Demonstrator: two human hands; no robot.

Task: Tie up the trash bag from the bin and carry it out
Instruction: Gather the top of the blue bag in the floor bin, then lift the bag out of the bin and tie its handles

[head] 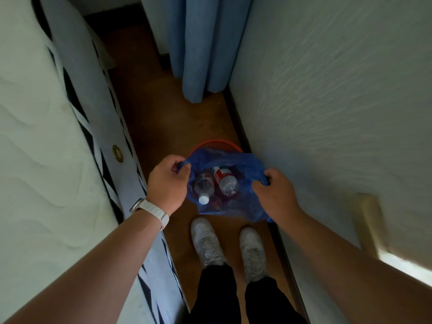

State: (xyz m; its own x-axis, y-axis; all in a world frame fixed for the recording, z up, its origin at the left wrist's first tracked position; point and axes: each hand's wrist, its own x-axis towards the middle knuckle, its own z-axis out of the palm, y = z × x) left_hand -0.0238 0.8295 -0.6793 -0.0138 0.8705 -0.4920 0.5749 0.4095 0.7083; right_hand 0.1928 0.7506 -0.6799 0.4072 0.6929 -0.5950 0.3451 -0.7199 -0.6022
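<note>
A blue plastic trash bag (243, 164) hangs open between my two hands, lifted above a red mesh bin (216, 144) whose far rim shows behind it. Inside the bag lie two clear plastic bottles (225, 181) with red and white labels. My left hand (167, 181), with a white watch on the wrist, pinches the bag's left edge. The bag's right edge is bunched in my right hand (273, 190). The bag's mouth is spread wide between them.
I stand in a narrow strip of brown floor (168, 118). A mattress (35, 136) with a patterned sheet borders it on the left, a white textured wall (327, 101) on the right. A blue curtain (201, 47) hangs ahead. My white shoes (205, 239) are just below the bag.
</note>
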